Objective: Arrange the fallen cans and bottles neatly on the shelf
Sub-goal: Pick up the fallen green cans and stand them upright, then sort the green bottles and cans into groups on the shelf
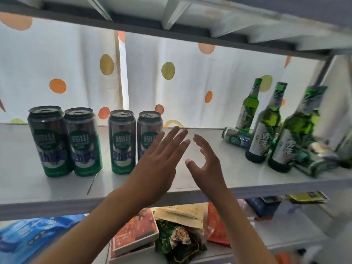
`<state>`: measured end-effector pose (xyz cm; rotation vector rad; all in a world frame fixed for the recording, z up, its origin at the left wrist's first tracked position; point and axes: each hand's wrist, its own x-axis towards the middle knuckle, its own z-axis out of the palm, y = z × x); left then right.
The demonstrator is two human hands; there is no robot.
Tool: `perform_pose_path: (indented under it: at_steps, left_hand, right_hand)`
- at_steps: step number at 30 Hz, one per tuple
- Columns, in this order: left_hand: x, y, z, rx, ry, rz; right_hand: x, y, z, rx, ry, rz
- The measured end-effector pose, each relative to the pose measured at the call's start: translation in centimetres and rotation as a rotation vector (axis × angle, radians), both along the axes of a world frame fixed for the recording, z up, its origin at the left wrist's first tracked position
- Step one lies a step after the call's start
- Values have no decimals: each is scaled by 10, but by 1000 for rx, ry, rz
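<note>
Grey metal shelf point(200, 168) against a white dotted curtain point(181, 88). Four green-and-purple cans point(122, 141) upright at left, three green glass bottles point(265, 128) upright at right, fallen green cans point(237, 137) beside them. Left hand point(158, 164) and right hand point(206, 164) hover mid-shelf, fingers point(199, 141) spread, holding nothing.

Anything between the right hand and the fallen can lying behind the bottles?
Nothing visible. The right hand hangs open over bare shelf, and the fallen can lies to its right with open surface between. The upright green bottles stand just beyond the can, crowding its far side.
</note>
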<state>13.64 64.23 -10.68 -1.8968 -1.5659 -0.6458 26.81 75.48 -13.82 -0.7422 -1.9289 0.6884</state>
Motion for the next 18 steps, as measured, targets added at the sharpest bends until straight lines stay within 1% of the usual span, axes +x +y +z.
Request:
perform_pose_path:
  at_steps: [6, 9, 14, 18]
  left_hand:
    - [47, 42, 3, -27, 6, -159]
    - [74, 63, 2, -39, 29, -227]
    - [118, 95, -1, -66, 73, -292]
    - [149, 117, -3, -74, 44, -349]
  right_hand:
    - [80, 14, 9, 32, -68, -206]
    - [117, 16, 12, 17, -68, -297]
    - [173, 23, 15, 32, -72, -412]
    - [205, 32, 19, 50, -68, -465]
